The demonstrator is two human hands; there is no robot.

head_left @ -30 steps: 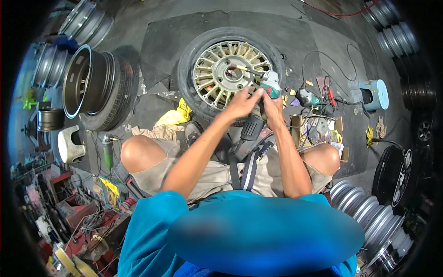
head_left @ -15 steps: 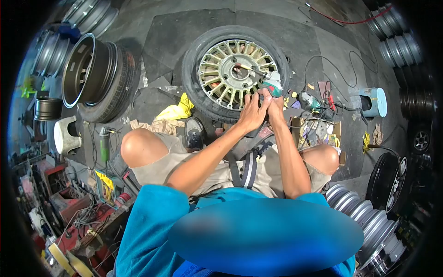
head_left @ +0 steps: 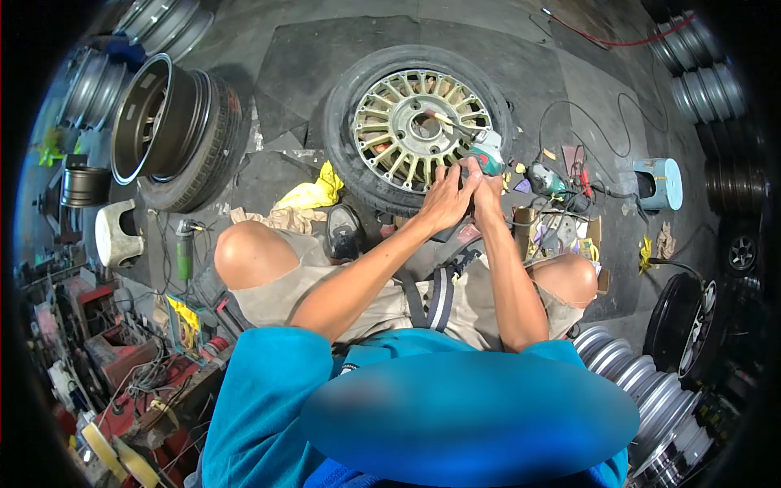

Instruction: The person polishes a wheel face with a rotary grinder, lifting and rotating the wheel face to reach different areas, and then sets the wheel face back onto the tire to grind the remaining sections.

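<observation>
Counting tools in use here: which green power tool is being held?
The white-headed tool held by the left hand and right hand, pointing over the spoked wheel; the left floor tool and right floor tool are untouched.

- The tip (head_left: 433, 115) of the angle grinder (head_left: 488, 152) has shifted rightward over the hub of the spoked alloy wheel (head_left: 404, 124).
- The left hand (head_left: 446, 198) has moved right, mostly hiding the grinder's black body.
- The left shoe (head_left: 344, 232), earlier partly behind the forearm (head_left: 370, 270), shows more fully.
- The view has shifted slightly.
</observation>
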